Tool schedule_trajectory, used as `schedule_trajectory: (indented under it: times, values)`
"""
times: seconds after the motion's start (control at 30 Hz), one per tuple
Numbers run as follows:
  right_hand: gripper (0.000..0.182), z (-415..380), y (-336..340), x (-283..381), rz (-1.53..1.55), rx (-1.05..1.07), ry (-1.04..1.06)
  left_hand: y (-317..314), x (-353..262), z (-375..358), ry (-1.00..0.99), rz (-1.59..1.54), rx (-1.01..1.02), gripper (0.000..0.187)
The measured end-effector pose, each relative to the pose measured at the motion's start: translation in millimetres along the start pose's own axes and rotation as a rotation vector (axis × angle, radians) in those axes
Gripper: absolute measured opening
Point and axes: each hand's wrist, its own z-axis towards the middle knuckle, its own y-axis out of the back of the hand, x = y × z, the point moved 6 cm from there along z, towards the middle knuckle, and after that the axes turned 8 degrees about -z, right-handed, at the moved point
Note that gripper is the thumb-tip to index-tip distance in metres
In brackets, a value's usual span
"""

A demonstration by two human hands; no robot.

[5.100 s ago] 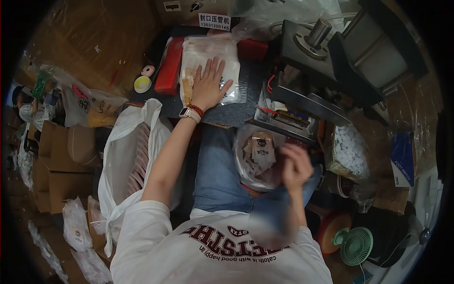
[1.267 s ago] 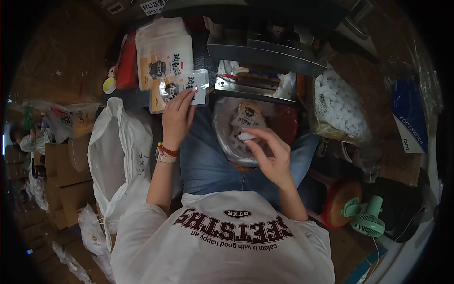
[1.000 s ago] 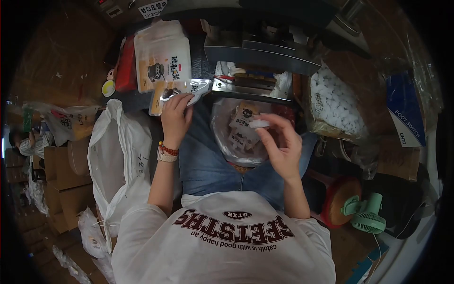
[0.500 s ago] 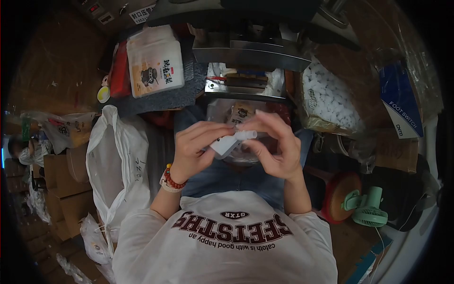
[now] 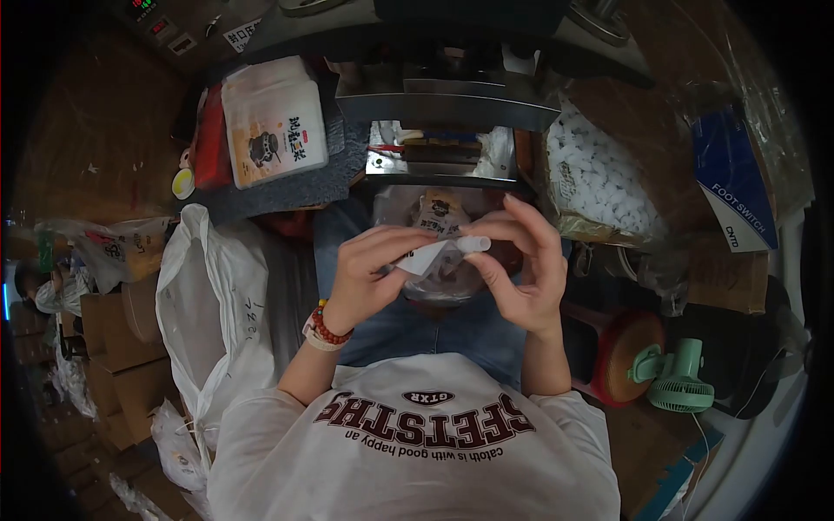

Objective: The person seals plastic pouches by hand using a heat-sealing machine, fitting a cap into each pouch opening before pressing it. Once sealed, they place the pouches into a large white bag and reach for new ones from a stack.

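My left hand point(image 5: 372, 267) pinches a small white plastic pouch point(image 5: 425, 258) between thumb and fingers, above my lap. A ribbed white spout point(image 5: 473, 244) sticks out at the pouch's right end, pointing right. The thumb and forefinger of my right hand point(image 5: 532, 273) close round this spout from below and behind; its other fingers are curved and raised. Beneath both hands lies a clear plastic bag point(image 5: 395, 207) with a printed pouch point(image 5: 440, 206) inside. Part of the bag's contents is hidden by the hands.
Stacked printed pouches point(image 5: 276, 130) lie on a dark mat at left. Ahead stands a metal machine point(image 5: 452, 106). A bag-lined box of small white caps point(image 5: 599, 165) is at right. A white sack point(image 5: 213, 304) stands by my left side, a green fan point(image 5: 684, 382) by my right.
Both hands have shifted slightly right with the pouch, and the spout now points more squarely right. My right thumb and forefinger have come closer round the spout. The view has tilted a little.
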Motion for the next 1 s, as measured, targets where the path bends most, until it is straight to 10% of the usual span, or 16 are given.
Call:
schedule_trajectory:
  times: [0.43, 0.5, 0.6, 1.0]
  values:
    - [0.059, 1.3, -4.8, -22.6, -0.066, -0.011, -0.171, -17.1, 10.2, -0.9, 0.018, -0.089, -0.002, 0.024]
    - [0.058, -1.7, -5.2, -33.1, -0.207, 0.002, -0.275, -38.6, 61.1, -15.1, 0.667, -0.38, 0.057, 0.019]
    - [0.044, -14.9, 25.9, -48.0, -0.172, -0.31, -0.413, -43.9, 91.6, -7.5, 0.832, -0.645, -0.113, 0.023]
    - [0.021, -28.1, 81.8, -68.3, -0.256, -0.449, -0.512, -28.8, 111.1, 40.8, 0.822, -0.967, -0.262, 0.027]
